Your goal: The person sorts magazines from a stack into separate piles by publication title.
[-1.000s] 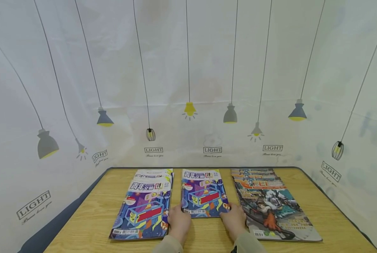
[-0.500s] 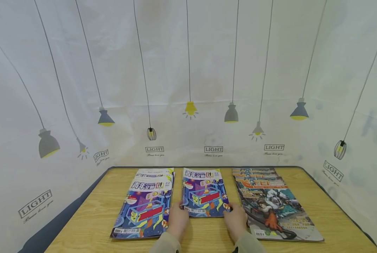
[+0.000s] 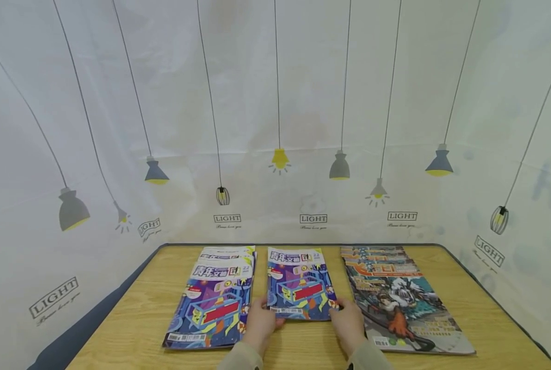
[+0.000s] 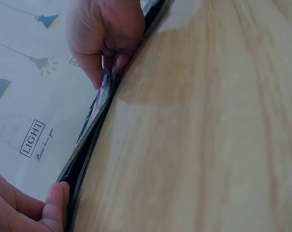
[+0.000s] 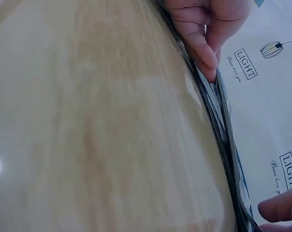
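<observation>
In the head view a purple-blue magazine [image 3: 300,288] with a white title band lies in the middle of the table, between two piles. My left hand [image 3: 260,321] holds its near left corner, with fingers showing beneath the near edge. At the near right corner my right hand [image 3: 348,319] pinches the magazine, thumb at the cover. In the left wrist view the left hand [image 4: 27,210] is at the lower left and the right hand [image 4: 107,34] at the top. The right wrist view has the left hand [image 5: 208,29] pinching the dark edges and the right hand [image 5: 283,210] low down.
On the left stands a fanned pile of matching magazines [image 3: 210,308]. A pile of larger comic-style magazines [image 3: 402,308] lies to the right, close to my right hand. Behind the wooden table [image 3: 136,303] hangs a white backdrop [image 3: 257,103] printed with lamps.
The middle magazine's near edge has shifted slightly toward me and appears a little raised. Left-hand fingers now show beneath it. Both piles stay put; the view has shifted slightly.
</observation>
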`<action>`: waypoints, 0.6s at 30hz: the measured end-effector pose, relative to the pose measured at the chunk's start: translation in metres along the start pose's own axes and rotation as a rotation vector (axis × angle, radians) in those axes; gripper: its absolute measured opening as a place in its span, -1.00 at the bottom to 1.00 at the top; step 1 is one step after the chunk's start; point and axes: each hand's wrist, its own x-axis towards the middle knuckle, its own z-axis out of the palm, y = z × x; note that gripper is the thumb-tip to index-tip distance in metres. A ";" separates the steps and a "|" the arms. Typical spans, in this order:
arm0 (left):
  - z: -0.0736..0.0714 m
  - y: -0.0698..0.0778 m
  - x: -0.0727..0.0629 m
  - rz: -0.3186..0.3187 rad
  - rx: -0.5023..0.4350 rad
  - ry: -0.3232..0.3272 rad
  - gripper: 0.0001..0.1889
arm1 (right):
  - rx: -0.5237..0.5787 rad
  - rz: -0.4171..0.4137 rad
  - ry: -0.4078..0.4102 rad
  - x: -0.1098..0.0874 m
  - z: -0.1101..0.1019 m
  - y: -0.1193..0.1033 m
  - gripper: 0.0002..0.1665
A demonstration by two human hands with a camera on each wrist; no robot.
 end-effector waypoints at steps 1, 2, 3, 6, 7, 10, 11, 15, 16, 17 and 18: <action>0.000 -0.001 0.000 0.000 -0.032 -0.002 -0.38 | 0.006 -0.003 -0.002 0.000 -0.001 0.000 -0.47; 0.000 -0.002 0.000 -0.003 -0.066 -0.004 -0.38 | 0.016 -0.006 -0.005 0.000 -0.002 0.001 -0.46; 0.000 -0.003 0.000 -0.007 -0.098 -0.007 -0.37 | 0.024 -0.007 -0.010 0.000 -0.002 0.001 -0.46; -0.002 -0.003 0.001 -0.020 -0.190 -0.029 -0.33 | 0.065 -0.002 -0.012 -0.001 -0.003 0.002 -0.44; -0.002 -0.003 0.001 -0.027 -0.212 -0.033 -0.32 | 0.078 0.000 -0.011 -0.001 -0.003 0.002 -0.44; -0.005 -0.002 -0.001 -0.044 -0.257 -0.045 -0.30 | 0.111 0.000 -0.002 -0.002 -0.003 0.002 -0.45; -0.006 -0.002 -0.001 -0.044 -0.259 -0.046 -0.30 | 0.130 0.002 -0.002 -0.003 -0.003 0.002 -0.46; -0.008 -0.002 -0.004 -0.059 -0.250 -0.049 -0.31 | 0.220 0.007 -0.009 -0.005 -0.005 0.003 -0.49; -0.008 -0.002 -0.005 -0.059 -0.247 -0.051 -0.31 | 0.249 0.012 -0.017 -0.005 -0.005 0.003 -0.49; -0.009 -0.002 -0.007 -0.055 -0.245 -0.055 -0.31 | 0.275 0.014 -0.024 -0.006 -0.006 0.003 -0.48; -0.009 -0.002 -0.008 -0.052 -0.244 -0.058 -0.31 | 0.294 0.016 -0.034 -0.006 -0.007 0.004 -0.48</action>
